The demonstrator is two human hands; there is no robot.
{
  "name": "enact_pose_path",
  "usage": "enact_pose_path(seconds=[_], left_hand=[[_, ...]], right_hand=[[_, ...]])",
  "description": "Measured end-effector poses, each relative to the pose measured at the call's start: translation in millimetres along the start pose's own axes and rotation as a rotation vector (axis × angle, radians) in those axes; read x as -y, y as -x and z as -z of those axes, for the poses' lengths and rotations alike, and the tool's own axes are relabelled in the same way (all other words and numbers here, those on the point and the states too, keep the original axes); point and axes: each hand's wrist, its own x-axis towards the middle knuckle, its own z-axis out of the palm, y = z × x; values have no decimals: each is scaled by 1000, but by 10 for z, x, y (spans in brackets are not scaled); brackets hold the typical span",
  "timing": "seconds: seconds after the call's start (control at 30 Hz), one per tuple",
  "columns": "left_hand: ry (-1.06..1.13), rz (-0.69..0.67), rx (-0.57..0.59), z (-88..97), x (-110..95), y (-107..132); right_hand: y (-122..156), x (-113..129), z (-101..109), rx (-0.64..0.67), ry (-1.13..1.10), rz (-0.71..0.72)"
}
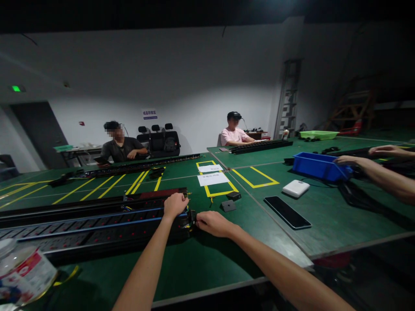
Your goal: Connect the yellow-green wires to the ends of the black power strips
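Note:
A long black power strip assembly with blue wires and red switches lies across the green table in front of me. My left hand is closed in a fist on top of its right end. Just off that end, my right hand is closed with its fingers pressed at the end, where yellow and black wires show. What the right fingers pinch is too small to make out. Two small black caps lie just beyond.
A black phone, a white power bank and a blue bin lie to the right, where another person's arms reach in. Two people sit at the far side behind more strips. A plastic bottle stands at lower left.

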Motion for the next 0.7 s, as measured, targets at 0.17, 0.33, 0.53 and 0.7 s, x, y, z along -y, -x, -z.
enact_pose_path(seconds=[0.17,0.33,0.53,0.7], left_hand=[[-13,13,1,-3,-5,-12],[-6,6,2,-5,1,-11],[-6,2,4,4,1,-2],[-8,-2,5,13,-5,0]], right_hand=[[-9,-18,-13,-15,8,18],[-8,-22,3,4,-3,14],[-19,-26,-4,-10,5,10],[-18,-19,1,2,24,-32]])
